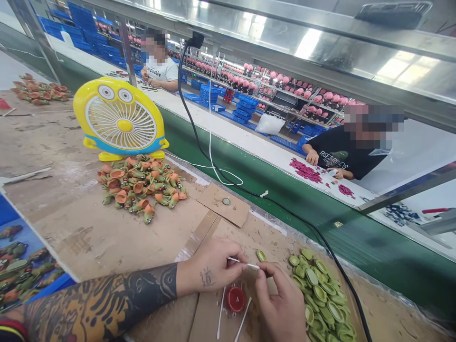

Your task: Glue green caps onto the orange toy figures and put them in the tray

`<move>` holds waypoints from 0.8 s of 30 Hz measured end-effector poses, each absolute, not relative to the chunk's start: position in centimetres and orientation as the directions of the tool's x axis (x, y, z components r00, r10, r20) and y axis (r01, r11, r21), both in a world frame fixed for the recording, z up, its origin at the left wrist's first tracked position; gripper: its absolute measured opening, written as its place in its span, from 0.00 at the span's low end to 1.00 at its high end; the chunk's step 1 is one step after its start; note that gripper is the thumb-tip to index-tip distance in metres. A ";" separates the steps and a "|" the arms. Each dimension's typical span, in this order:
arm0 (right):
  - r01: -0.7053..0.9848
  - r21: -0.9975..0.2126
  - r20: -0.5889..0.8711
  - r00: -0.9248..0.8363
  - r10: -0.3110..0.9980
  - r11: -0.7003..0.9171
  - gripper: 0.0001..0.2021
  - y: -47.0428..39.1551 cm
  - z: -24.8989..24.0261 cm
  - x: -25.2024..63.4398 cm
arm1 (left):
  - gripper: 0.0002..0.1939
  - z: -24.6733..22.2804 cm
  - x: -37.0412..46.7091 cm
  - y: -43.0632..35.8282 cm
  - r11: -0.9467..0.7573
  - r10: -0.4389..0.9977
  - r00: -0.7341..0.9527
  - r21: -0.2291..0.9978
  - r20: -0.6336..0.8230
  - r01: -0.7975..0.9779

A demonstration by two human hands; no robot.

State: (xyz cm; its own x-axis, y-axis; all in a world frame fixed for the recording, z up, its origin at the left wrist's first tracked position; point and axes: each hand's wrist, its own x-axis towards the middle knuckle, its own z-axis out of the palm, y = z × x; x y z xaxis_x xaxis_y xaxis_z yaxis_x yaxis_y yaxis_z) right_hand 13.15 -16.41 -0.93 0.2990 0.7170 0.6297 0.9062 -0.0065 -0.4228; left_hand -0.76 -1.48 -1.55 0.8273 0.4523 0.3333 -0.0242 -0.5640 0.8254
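Between my two hands runs a cotton swab, held level above the cardboard. My left hand pinches its stick between thumb and fingers. The thumb and forefinger of my right hand close on its white tip end. Just below them stands a small red cup. One more cotton swab lies left of the cup, and another swab lies on its right. Past my right fingertips sits a single green oval piece, and a heap of green oval pieces is to the right.
A pile of orange and green figures lies before a yellow fan. A blue tray of figures is at left. A black cable crosses the bench. Across the green conveyor edge, one person handles magenta pieces; another person sits farther left.
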 end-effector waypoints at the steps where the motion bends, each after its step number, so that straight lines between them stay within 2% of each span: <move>1: 0.912 -0.409 0.632 0.298 0.716 -0.020 0.06 -16.4 -0.9 13.1 | 0.04 -1.5 -0.8 -1.5 -0.568 0.445 0.829 0.822 0.339 -0.031; 11: 0.940 -0.315 0.640 0.312 0.702 -0.130 0.06 -16.4 -2.2 12.9 | 0.04 -1.7 -0.9 -1.8 -0.607 0.404 0.839 0.793 0.366 -0.053; 24: 0.948 -0.287 0.622 0.294 0.726 -0.138 0.07 -16.3 -2.5 12.5 | 0.03 -1.4 -0.8 -1.6 -0.585 0.444 0.830 0.811 0.338 -0.017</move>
State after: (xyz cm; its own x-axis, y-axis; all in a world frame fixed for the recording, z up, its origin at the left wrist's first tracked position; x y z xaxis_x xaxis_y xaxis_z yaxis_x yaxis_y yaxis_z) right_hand 12.55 -16.35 -2.48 0.2938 0.7260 0.6218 0.9480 -0.1378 -0.2869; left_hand -0.80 -1.56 -1.38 0.8297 0.4445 0.3379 -0.0167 -0.5852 0.8107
